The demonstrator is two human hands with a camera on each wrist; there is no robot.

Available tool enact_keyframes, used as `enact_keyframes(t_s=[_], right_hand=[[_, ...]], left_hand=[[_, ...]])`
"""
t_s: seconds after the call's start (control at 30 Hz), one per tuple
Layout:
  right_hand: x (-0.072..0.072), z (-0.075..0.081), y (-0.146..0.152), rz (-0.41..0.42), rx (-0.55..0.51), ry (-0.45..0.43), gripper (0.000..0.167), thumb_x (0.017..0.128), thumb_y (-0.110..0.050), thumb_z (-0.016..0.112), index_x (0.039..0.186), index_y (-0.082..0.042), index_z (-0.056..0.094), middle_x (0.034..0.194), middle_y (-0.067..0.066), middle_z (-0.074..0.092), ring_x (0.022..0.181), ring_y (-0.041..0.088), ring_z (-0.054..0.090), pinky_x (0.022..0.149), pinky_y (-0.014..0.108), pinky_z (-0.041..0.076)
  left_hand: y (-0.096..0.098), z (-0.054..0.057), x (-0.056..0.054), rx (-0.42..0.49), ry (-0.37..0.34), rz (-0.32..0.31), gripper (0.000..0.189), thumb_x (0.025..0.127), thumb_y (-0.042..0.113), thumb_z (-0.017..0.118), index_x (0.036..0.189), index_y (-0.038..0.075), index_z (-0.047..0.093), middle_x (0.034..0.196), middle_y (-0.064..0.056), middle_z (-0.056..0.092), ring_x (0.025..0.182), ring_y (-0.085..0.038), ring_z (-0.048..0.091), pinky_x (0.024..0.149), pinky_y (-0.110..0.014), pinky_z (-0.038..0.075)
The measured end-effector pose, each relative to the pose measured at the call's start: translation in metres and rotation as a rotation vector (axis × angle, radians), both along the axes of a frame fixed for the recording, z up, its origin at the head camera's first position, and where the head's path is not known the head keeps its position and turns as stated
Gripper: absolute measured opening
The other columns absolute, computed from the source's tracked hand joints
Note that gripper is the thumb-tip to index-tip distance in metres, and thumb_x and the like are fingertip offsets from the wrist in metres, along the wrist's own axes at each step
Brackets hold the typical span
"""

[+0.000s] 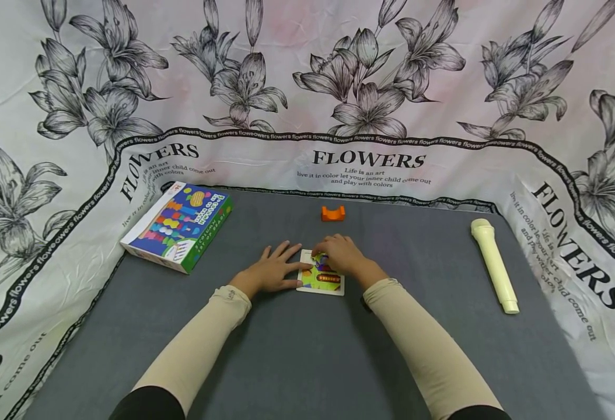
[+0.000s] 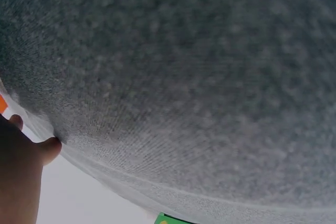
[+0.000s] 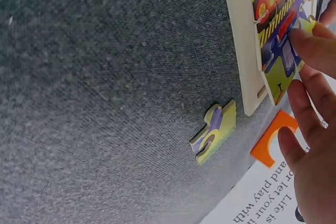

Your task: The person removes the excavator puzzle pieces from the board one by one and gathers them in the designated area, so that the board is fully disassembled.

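Observation:
A small framed jigsaw puzzle (image 1: 322, 280) with a yellow-green picture lies on the grey cloth. My left hand (image 1: 272, 272) rests with fingers spread, thumb and index finger at the puzzle's left edge; part of it (image 2: 21, 171) shows in the left wrist view. My right hand (image 1: 341, 255) bends over the puzzle's upper part. In the right wrist view its fingers hold a puzzle piece (image 3: 278, 85), which tilts past the pale frame (image 3: 242, 51). A loose puzzle piece (image 3: 215, 132) lies on the cloth beside the frame; the right hand hides it in the head view.
An orange notched block (image 1: 332, 214) lies beyond the puzzle. A blue and green game box (image 1: 178, 224) stands at the back left. On the right lies a cream tube (image 1: 495, 265) with a wider end. Flower-printed cloth (image 1: 370, 163) rises behind the table.

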State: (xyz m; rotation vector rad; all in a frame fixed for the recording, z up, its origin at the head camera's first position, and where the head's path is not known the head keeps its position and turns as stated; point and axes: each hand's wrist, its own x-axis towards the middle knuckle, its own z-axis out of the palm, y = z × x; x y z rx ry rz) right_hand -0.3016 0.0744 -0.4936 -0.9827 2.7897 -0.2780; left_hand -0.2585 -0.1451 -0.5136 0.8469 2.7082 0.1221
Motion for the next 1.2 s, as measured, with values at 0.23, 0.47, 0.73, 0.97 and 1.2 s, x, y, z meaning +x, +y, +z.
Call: enact_keyframes(t_s=[0.23, 0.47, 0.73, 0.97, 1.2], right_hand=[[-0.003, -0.002, 0.000, -0.018, -0.058, -0.046, 0.025, 0.094, -0.012, 0.064, 0.116, -0.021, 0.071, 0.122, 0.004, 0.065, 0.115, 0.030, 0.055, 0.100, 0.054, 0.039], [-0.007, -0.004, 0.001, -0.037, -0.127, -0.091, 0.023, 0.094, -0.011, 0.063, 0.114, -0.019, 0.071, 0.118, 0.001, 0.067, 0.113, 0.027, 0.057, 0.101, 0.054, 0.039], [-0.008, -0.002, 0.005, -0.085, -0.190, -0.131, 0.018, 0.094, -0.009, 0.061, 0.107, -0.017, 0.071, 0.115, 0.002, 0.070, 0.111, 0.023, 0.061, 0.103, 0.053, 0.037], [-0.007, -0.001, 0.009, -0.101, -0.261, -0.163, 0.014, 0.095, -0.008, 0.061, 0.102, -0.016, 0.071, 0.107, 0.002, 0.071, 0.101, 0.020, 0.064, 0.100, 0.049, 0.041], [-0.007, 0.004, 0.011, -0.117, -0.371, -0.262, 0.012, 0.096, -0.007, 0.060, 0.101, -0.010, 0.071, 0.101, 0.005, 0.070, 0.091, 0.017, 0.063, 0.085, 0.038, 0.051]], left_hand=[[-0.001, 0.000, 0.001, 0.024, 0.010, -0.034, 0.057, 0.098, 0.056, 0.043, 0.151, 0.037, 0.035, 0.164, 0.000, 0.011, 0.150, -0.035, 0.004, 0.112, -0.067, 0.011], [-0.001, 0.004, 0.002, 0.022, 0.007, -0.039, 0.055, 0.099, 0.055, 0.041, 0.151, 0.038, 0.033, 0.164, 0.001, 0.011, 0.150, -0.033, 0.008, 0.113, -0.066, 0.011], [-0.001, 0.004, 0.004, 0.018, 0.004, -0.027, 0.055, 0.099, 0.056, 0.041, 0.151, 0.038, 0.033, 0.164, 0.002, 0.011, 0.150, -0.032, 0.009, 0.113, -0.065, 0.012], [-0.001, 0.002, 0.004, 0.013, 0.010, -0.025, 0.056, 0.099, 0.055, 0.042, 0.151, 0.038, 0.034, 0.164, 0.002, 0.012, 0.150, -0.031, 0.010, 0.114, -0.064, 0.012], [0.000, 0.003, 0.004, 0.009, 0.015, -0.020, 0.056, 0.099, 0.056, 0.042, 0.151, 0.038, 0.034, 0.164, 0.002, 0.012, 0.150, -0.031, 0.010, 0.114, -0.064, 0.012]])
